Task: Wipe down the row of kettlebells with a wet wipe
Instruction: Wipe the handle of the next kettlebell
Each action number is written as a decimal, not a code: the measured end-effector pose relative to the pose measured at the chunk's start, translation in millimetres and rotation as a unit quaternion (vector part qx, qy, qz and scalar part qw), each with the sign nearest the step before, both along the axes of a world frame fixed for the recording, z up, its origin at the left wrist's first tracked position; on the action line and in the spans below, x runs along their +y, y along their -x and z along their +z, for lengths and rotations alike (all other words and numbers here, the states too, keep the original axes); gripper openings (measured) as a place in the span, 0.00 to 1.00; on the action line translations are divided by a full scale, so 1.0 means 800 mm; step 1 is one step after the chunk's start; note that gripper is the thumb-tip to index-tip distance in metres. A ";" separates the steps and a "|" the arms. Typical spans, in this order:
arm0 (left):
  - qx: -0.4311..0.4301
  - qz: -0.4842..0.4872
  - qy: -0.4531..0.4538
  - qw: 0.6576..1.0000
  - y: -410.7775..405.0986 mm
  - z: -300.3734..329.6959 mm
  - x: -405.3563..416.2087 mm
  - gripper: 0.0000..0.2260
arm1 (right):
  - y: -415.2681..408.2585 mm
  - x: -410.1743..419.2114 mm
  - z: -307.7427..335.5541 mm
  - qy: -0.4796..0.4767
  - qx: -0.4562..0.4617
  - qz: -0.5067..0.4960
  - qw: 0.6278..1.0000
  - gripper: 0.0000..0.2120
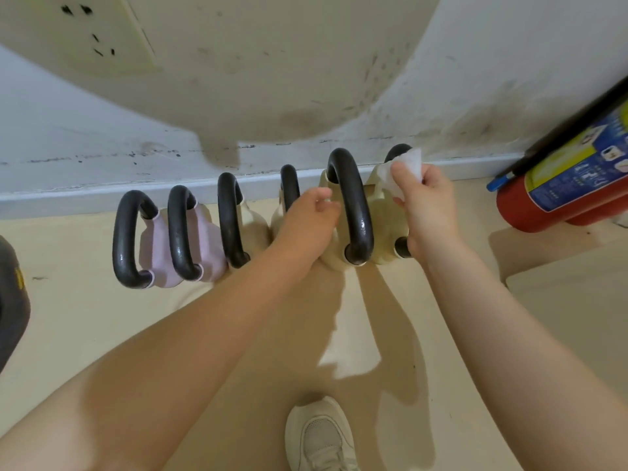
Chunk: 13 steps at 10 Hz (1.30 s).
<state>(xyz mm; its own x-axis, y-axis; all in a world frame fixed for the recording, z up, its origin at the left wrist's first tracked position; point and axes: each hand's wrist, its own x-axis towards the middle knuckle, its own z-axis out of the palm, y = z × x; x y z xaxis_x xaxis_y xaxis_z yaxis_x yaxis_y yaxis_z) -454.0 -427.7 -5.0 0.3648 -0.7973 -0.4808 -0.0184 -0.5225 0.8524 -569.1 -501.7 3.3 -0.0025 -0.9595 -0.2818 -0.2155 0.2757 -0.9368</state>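
Several kettlebells with black handles stand in a row on the floor against the wall. The two on the left are pink [158, 248], the others cream [253, 227]. My right hand [426, 207] pinches a white wet wipe [402, 173] against the handle of the rightmost cream kettlebell [387, 222], whose handle is mostly hidden behind the wipe and hand. My left hand [307, 222] rests on the body of the cream kettlebell beside it, just left of its tall black handle [353, 205], with loosely bent fingers.
A red fire extinguisher [564, 192] lies on the floor at the right, by the wall. A white baseboard [85, 195] runs behind the row. My cream shoe [321, 436] is at the bottom centre. A dark object [10, 300] sits at the left edge.
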 end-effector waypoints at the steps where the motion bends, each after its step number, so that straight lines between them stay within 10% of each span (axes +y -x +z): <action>1: -0.020 -0.058 -0.037 0.997 0.014 -0.002 -0.022 0.11 | 0.010 -0.025 -0.005 -0.006 0.062 0.022 0.998 0.06; 6: -0.075 -0.085 -0.075 0.991 0.017 -0.024 -0.054 0.22 | -0.042 -0.083 -0.031 0.065 0.473 0.214 0.852 0.01; 10: -0.076 -0.122 -0.047 0.988 0.010 -0.033 -0.057 0.11 | -0.040 -0.049 -0.046 -0.048 0.052 0.053 0.996 0.21; 13: -0.094 -0.167 -0.038 0.981 0.002 -0.031 -0.061 0.06 | -0.028 -0.047 -0.051 -0.117 0.067 0.213 0.968 0.08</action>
